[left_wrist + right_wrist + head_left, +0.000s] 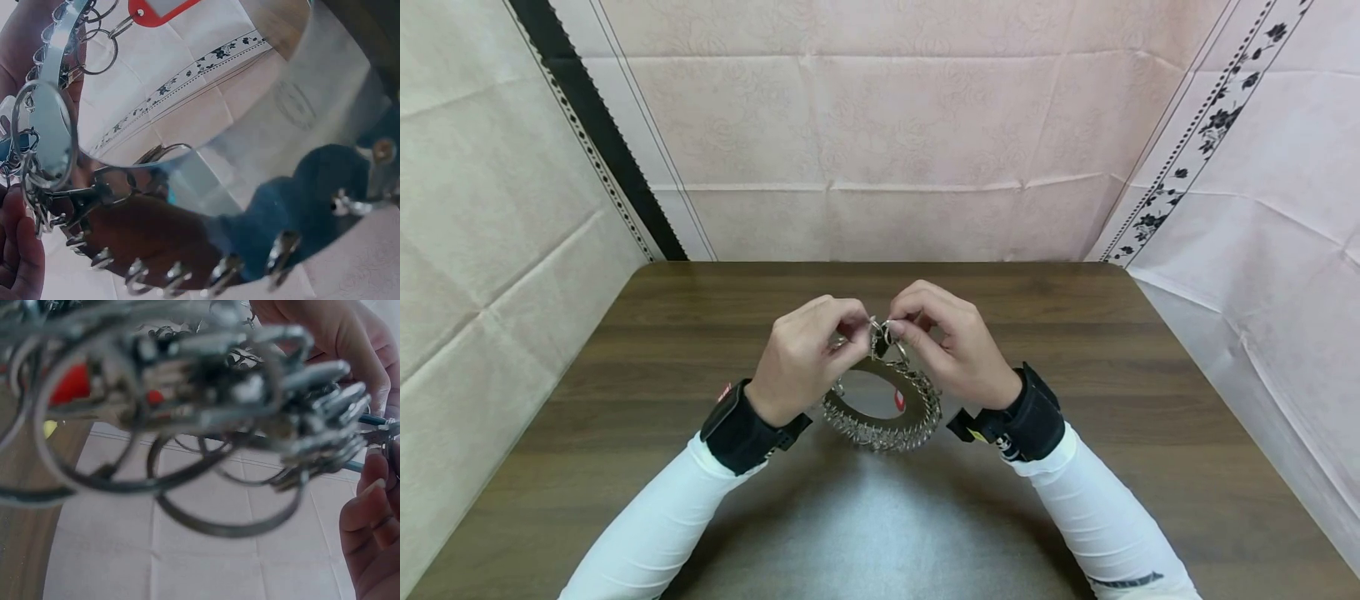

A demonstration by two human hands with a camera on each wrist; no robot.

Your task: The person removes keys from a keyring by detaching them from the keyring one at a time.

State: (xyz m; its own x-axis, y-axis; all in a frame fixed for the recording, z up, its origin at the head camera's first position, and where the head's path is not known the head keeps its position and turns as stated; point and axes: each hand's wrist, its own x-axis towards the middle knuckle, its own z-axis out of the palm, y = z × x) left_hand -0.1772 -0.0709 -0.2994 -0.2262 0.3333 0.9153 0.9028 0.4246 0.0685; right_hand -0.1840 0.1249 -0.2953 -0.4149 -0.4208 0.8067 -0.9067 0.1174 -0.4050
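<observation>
A round metal key hoop point(880, 437), a flat shiny band edged with many small clips and split rings, hangs tilted between both hands above the table. My left hand point(805, 358) pinches the hoop's metal fittings at its top. From the other side, my right hand point(958, 350) pinches a split ring point(889, 333) between thumb and forefinger. A red-rimmed key tag point(164, 11) dangles from the hoop on its own ring. Loose split rings point(231, 526) fill the right wrist view, blurred by closeness. Fingers partly hide the exact spot that each hand grips.
Underneath is a brown wood-grain table point(625, 467) with rounded far corners. Pale patterned cloth point(895, 125) hangs behind it and on both sides. Black wrist straps point(741, 429) sit over white sleeves point(655, 521).
</observation>
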